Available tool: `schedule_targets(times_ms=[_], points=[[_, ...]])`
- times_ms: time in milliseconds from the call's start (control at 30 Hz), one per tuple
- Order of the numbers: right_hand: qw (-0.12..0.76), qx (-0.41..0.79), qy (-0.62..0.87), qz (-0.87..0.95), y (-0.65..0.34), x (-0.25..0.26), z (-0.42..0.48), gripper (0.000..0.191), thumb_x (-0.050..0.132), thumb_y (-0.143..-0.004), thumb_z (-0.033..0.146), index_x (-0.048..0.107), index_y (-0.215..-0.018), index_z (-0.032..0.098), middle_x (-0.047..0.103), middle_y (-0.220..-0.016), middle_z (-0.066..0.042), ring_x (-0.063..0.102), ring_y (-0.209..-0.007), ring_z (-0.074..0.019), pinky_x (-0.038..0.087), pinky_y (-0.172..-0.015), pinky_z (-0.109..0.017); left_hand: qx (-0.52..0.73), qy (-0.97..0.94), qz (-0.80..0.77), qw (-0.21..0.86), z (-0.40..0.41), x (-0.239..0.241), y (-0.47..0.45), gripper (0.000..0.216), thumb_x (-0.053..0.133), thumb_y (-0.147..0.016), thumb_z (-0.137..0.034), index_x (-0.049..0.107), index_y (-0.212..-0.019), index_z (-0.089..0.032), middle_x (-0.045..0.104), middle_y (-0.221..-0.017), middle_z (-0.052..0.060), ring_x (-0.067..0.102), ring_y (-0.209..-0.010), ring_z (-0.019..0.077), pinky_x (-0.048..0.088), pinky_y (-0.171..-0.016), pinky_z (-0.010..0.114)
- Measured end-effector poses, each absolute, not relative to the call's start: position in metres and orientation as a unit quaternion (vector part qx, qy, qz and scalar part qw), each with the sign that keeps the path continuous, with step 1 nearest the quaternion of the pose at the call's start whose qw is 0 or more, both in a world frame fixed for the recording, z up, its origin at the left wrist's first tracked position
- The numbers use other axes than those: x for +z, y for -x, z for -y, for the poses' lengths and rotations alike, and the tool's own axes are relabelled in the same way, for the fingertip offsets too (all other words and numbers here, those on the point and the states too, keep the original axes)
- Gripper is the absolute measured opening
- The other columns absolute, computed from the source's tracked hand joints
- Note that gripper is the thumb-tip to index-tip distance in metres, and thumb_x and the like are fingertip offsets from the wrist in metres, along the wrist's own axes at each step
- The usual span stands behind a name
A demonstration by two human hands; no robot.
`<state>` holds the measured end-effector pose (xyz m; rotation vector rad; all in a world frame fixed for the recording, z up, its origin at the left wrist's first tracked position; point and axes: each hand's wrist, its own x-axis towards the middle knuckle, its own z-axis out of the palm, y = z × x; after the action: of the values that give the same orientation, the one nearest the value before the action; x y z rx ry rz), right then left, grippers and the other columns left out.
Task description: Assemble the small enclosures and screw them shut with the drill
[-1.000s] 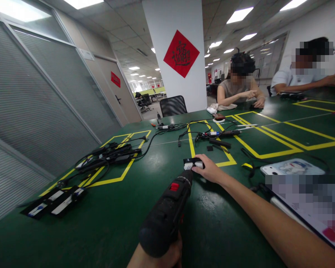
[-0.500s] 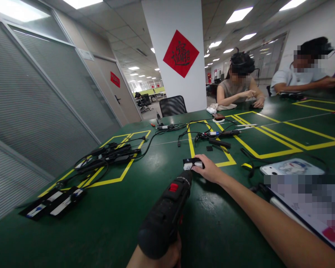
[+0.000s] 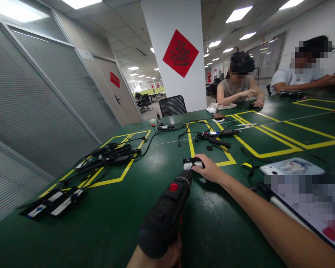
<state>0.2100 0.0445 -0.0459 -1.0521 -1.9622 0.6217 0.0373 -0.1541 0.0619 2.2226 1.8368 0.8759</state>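
Observation:
My left hand (image 3: 170, 254) is wrapped round the handle of a black cordless drill (image 3: 165, 212) with a red switch on top. Its chuck points away from me, and the tip meets a small black part with white faces (image 3: 187, 161). That part stands on the green table, gripped at its right end between the thumb and fingers of my right hand (image 3: 211, 169). The drill hides most of my left hand, and I cannot make out the bit against the part.
Two black plates with white strips (image 3: 56, 203) lie at the left, near a heap of black cables (image 3: 111, 154). Farther back are a pen-shaped electric screwdriver (image 3: 226, 133) and loose cords. A phone (image 3: 293, 166) is at the right. Two people sit across the table (image 3: 106, 223).

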Motion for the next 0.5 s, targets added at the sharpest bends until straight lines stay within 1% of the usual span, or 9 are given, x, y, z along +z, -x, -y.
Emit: schedule_targets(times_ms=[100, 267, 333, 500], points=[[0.400, 0.248, 0.418, 0.777, -0.2099, -0.0456, -0.0444, 0.038, 0.057, -0.078, 0.036, 0.049, -0.111, 0.020, 0.051, -0.102, -0.004, 0.052, -0.092, -0.0169, 0.040, -0.085, -0.030, 0.288, -0.735, -0.611, 0.059, 0.1546, 0.0618, -0.0380, 0.044, 0.046, -0.067, -0.014, 0.062, -0.107, -0.023, 0.071, -0.093, 0.004, 0.062, -0.099, 0.0273, 0.054, -0.083, 0.039], [0.397, 0.252, 0.417, 0.778, -0.2105, -0.0463, -0.0446, 0.038, 0.057, -0.078, 0.036, 0.048, -0.111, 0.021, 0.050, -0.103, -0.004, 0.052, -0.093, -0.0173, 0.040, -0.085, -0.031, 0.277, -0.736, -0.616, 0.045, 0.1550, 0.0576, -0.0373, 0.041, 0.045, -0.067, -0.013, 0.063, -0.102, -0.024, 0.071, -0.084, 0.004, 0.064, -0.093, 0.0268, 0.057, -0.077, 0.038], [0.397, 0.252, 0.418, 0.777, -0.2105, -0.0472, -0.0451, 0.038, 0.057, -0.078, 0.037, 0.048, -0.111, 0.021, 0.050, -0.102, -0.004, 0.052, -0.092, -0.0173, 0.040, -0.084, -0.031, 0.274, -0.741, -0.612, 0.038, 0.1545, 0.0567, -0.0367, 0.040, 0.046, -0.067, -0.013, 0.064, -0.101, -0.023, 0.071, -0.087, 0.004, 0.064, -0.095, 0.0273, 0.056, -0.079, 0.037], [0.398, 0.250, 0.419, 0.777, -0.2117, -0.0483, -0.0456, 0.039, 0.058, -0.077, 0.037, 0.048, -0.112, 0.021, 0.050, -0.103, -0.004, 0.052, -0.092, -0.0171, 0.041, -0.084, -0.030, 0.269, -0.743, -0.612, 0.034, 0.1548, 0.0570, -0.0340, 0.043, 0.047, -0.067, -0.012, 0.062, -0.106, -0.022, 0.069, -0.100, 0.006, 0.059, -0.103, 0.0290, 0.052, -0.087, 0.040]])
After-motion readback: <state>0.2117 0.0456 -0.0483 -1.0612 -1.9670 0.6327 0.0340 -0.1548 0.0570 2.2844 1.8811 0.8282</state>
